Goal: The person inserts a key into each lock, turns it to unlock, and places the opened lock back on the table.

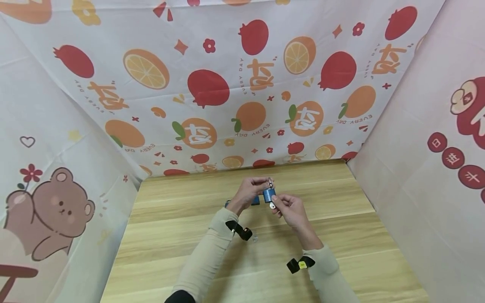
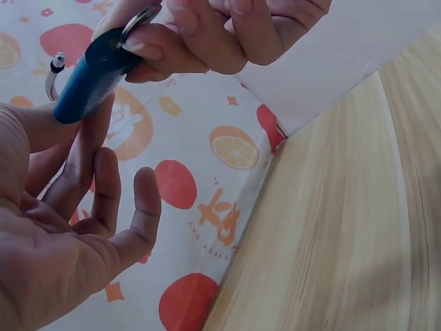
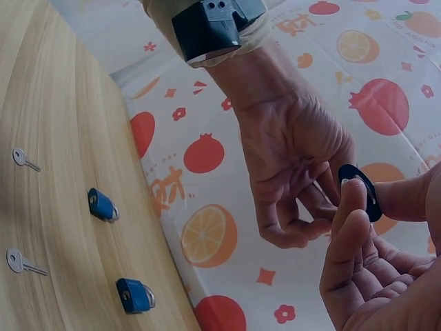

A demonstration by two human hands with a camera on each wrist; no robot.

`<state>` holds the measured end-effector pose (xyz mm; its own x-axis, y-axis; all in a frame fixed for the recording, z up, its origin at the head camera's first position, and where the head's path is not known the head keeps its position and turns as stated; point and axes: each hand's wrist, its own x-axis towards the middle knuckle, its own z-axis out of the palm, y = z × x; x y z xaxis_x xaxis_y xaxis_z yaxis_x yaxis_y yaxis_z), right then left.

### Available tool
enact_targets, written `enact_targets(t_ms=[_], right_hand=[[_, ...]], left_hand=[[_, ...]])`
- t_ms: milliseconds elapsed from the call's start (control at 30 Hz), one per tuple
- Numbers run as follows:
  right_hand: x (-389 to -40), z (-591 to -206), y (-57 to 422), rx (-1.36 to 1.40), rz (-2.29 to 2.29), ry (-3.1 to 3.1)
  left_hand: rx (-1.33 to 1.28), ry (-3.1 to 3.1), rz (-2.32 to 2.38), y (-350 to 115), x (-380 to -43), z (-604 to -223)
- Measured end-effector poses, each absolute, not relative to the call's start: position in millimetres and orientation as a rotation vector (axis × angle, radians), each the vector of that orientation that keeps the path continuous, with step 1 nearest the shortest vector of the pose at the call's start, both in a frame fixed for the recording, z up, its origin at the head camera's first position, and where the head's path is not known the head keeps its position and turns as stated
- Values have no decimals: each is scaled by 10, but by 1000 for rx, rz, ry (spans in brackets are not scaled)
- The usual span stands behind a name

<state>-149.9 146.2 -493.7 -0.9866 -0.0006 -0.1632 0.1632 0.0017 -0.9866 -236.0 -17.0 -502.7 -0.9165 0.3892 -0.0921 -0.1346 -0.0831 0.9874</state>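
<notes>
Left grip (image 1: 248, 192): pinched blue padlock (image 1: 268, 193)
Right grip (image 1: 291, 211): pinched its lower end
Key (image 1: 272, 205): only its head showed
Tabletop (image 1: 379, 261): near edge was cut off; side edges lay well apart

The head view is brightly and evenly lit, with soft shadows cast on the counter (image 1: 151, 235) beside the left sleeve (image 1: 205, 260). Both wrist views are rendered dimmer and cooler; in the left, the counter is darkened by a blurred shadow.
</notes>
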Motion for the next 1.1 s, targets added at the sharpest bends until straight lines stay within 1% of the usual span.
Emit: enact_targets(t_ms=[433, 1100], right_hand=[[-1522, -4934, 1443, 179, -2125, 2164], [-1523, -4998, 1428, 239, -2067, 2215]], left_hand=[[285, 1933, 2024, -176, -2343, -4926], [301, 2103, 1963, -148, -2332, -4996]])
